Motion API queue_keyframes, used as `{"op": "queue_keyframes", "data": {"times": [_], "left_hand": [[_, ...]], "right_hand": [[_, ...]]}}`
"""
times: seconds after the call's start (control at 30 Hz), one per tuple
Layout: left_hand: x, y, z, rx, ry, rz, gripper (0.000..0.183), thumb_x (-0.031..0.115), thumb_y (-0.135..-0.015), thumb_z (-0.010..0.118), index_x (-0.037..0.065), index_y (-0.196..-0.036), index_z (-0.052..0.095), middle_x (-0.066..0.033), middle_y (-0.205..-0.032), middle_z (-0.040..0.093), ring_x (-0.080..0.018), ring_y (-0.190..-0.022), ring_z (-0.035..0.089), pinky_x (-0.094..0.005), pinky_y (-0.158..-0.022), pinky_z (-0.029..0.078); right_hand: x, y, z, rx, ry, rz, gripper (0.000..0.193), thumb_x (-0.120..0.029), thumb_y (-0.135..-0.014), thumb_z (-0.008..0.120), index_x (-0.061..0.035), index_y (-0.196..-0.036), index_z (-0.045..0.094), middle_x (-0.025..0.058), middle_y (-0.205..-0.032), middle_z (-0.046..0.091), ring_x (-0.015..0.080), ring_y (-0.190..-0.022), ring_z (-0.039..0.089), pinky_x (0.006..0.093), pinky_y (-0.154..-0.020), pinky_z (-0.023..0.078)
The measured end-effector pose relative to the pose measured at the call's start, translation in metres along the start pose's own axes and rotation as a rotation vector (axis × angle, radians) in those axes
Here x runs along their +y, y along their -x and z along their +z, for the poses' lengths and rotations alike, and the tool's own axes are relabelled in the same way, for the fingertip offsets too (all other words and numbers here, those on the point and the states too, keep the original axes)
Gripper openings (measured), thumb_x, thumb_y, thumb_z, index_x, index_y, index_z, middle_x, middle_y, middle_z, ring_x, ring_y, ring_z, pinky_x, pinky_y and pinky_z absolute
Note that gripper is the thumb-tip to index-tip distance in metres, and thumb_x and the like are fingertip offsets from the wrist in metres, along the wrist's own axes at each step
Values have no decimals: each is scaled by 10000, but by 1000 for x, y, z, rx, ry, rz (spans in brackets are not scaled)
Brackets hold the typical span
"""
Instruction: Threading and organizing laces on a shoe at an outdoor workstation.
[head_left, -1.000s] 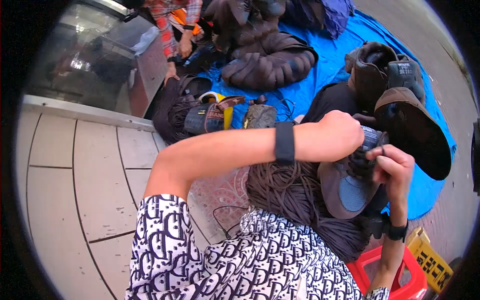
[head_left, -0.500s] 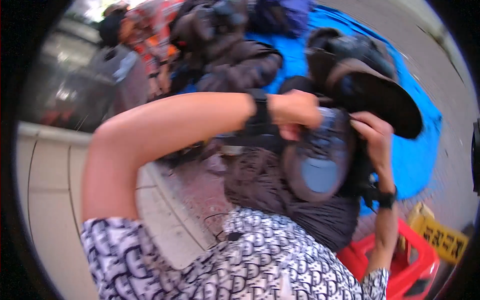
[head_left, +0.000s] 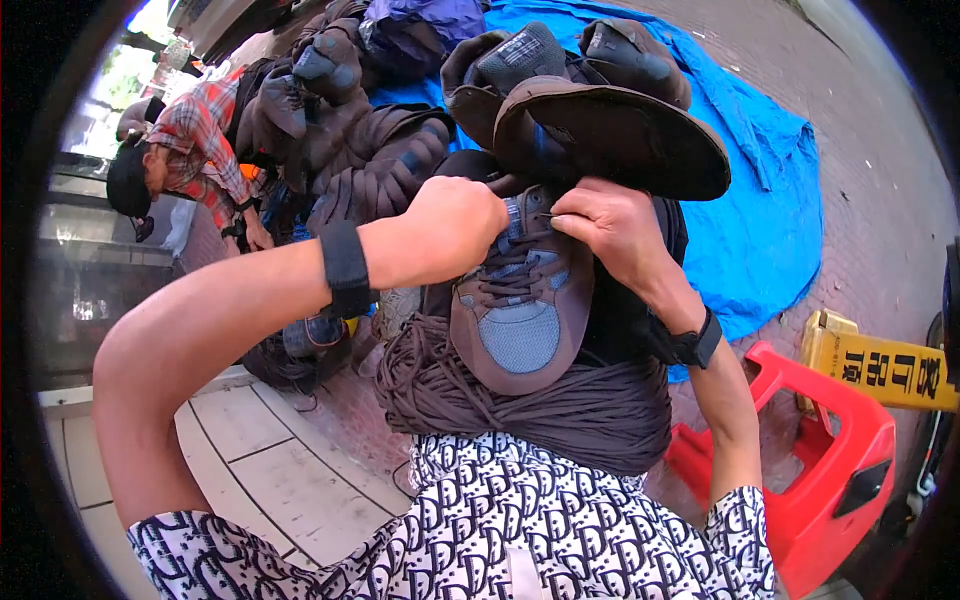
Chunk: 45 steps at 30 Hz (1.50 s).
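And here on my feed sits the shoe, dead centre, toe pointing down my view and opening facing away. It's brown around the sides, with a rounded blue-grey mesh patch across the toe and a bluish tongue showing up the middle. I see the dark lace criss-crossing the lower rows, several strands lying over the tongue — and up top, a thin lace end standing out beside the right-hand flap. The uppermost edge is partly hidden from me. Under the toe, I've got a thick, loosely heaped bundle of dark laces, spreading out both sides.
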<state>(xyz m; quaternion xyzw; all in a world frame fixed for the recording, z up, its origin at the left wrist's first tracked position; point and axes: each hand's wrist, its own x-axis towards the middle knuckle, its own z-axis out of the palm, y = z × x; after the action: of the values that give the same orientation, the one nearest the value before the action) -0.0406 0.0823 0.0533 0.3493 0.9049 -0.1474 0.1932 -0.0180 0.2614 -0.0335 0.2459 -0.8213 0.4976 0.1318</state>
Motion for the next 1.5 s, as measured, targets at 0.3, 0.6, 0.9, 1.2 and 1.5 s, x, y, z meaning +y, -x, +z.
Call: {"op": "queue_keyframes", "data": {"times": [0.3, 0.6, 0.9, 1.2, 1.5], "left_hand": [[-4, 8, -7, 427, 768, 11, 138, 118, -715, 586, -3, -779, 586, -113, -702, 592, -220, -661, 578, -318, -609, 453], [0, -23, 15, 332, 526, -63, 176, 138, -704, 536, 25, -794, 636, -186, -771, 610, -337, -740, 595, -404, -676, 472], [23, -30, 35, 573, 639, -85, 125, 96, -617, 528, 59, -652, 642, -207, -672, 597, -371, -668, 598, -449, -652, 485], [18, -40, 39, 423, 749, -101, 145, 110, -596, 568, 44, -683, 664, -210, -727, 617, -357, -718, 611, -417, -650, 491], [12, -35, 30, 464, 632, 117, 166, 136, -631, 565, 12, -698, 652, -203, -715, 625, -345, -695, 624, -419, -618, 503]], "right_hand": [[8, 0, -6, 52, 100, -58, 102, -150, -695, 601, -52, -676, 581, 95, -645, 529, 277, -612, 556, 366, -546, 444], [10, -3, 4, 40, 203, -173, 126, -115, -686, 579, -56, -603, 506, 92, -601, 479, 267, -563, 534, 367, -512, 439], [-12, -3, -7, -77, 627, -340, 63, -23, -629, 560, -31, -676, 519, 92, -677, 488, 253, -620, 532, 353, -519, 438], [-15, -2, -11, -184, 193, 165, 88, 11, -663, 600, 16, -749, 578, 109, -708, 554, 201, -632, 549, 264, -585, 424], [-25, -14, -18, -244, -52, 413, 423, -51, -610, 577, -36, -1033, 563, 34, -742, 552, 112, -670, 511, 239, -650, 428]]}}
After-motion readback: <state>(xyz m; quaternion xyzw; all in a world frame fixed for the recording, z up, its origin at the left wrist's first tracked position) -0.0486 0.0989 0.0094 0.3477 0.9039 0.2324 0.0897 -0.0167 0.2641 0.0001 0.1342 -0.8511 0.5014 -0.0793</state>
